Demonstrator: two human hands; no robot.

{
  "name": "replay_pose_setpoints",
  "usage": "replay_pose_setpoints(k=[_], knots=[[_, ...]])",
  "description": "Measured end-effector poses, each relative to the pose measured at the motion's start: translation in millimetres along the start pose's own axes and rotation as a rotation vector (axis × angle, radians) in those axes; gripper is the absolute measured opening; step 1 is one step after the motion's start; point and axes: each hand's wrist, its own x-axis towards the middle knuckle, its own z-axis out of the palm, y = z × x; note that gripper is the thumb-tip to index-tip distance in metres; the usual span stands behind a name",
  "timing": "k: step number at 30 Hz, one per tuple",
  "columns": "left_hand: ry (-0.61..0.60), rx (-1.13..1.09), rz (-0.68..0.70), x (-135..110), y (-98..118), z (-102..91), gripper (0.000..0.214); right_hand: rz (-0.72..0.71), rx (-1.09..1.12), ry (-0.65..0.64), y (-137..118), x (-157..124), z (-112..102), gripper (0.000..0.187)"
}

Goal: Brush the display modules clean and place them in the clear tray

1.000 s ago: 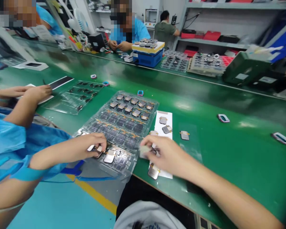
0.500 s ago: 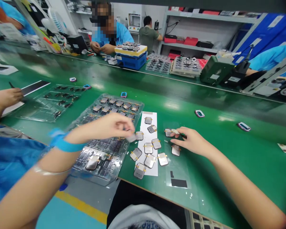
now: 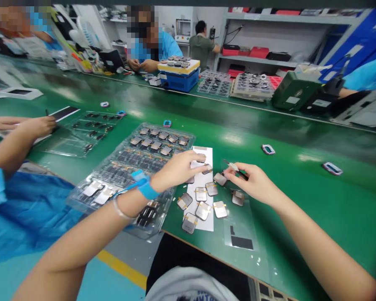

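My left hand reaches over the white paper strip, thumb and fingers apart, its fingertips at a small square screen module; I cannot tell whether they touch it. Near the thumb lies a second module. My right hand is closed around dark tweezers with a pale part near the fingertips. Just below those fingertips is another silver-backed module. Several more modules with orange tabs, such as one module, lie on and beside the paper.
A clear tray of modules stands left of the paper. Clear film with black pieces lies at right. Small watch-like cases sit further back. A co-worker's hand works at far left, beside another clear tray.
My left hand has moved right from the tray's edge to the paper, and the pale piece at its fingertips no longer shows. Two modules now sit in the tray's near-left corner.
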Motion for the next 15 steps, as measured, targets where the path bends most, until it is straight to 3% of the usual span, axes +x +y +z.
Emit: replay_pose_setpoints(k=[3, 5, 7, 9, 11, 15], knots=[[-0.041, 0.246, -0.062, -45.8, -27.5, -62.1, 0.025, -0.093, -0.013, -0.069, -23.2, 1.6, 21.5, 0.021], [-0.168, 0.421, -0.158, -82.2, -56.7, -98.9, 0.024, -0.198, -0.021, -0.148, -47.9, 2.3, 46.6, 0.014], [-0.235, 0.456, -0.224, -117.6, -86.4, -126.3, 0.026, -0.277, -0.051, -0.228, -77.5, 3.9, 77.6, 0.01], [-0.222, 0.469, -0.261, -146.9, -109.7, -143.3, 0.028, -0.302, -0.147, -0.305, -108.1, 7.4, 109.0, 0.007], [-0.208, 0.458, -0.261, -167.0, -123.1, -151.0, 0.031, -0.292, -0.268, -0.364, -135.1, 12.7, 136.0, 0.018], [-0.231, 0.41, -0.196, -180.4, -127.5, -150.2, 0.041, -0.259, -0.388, -0.409, -167.3, 23.6, 167.9, 0.032]])
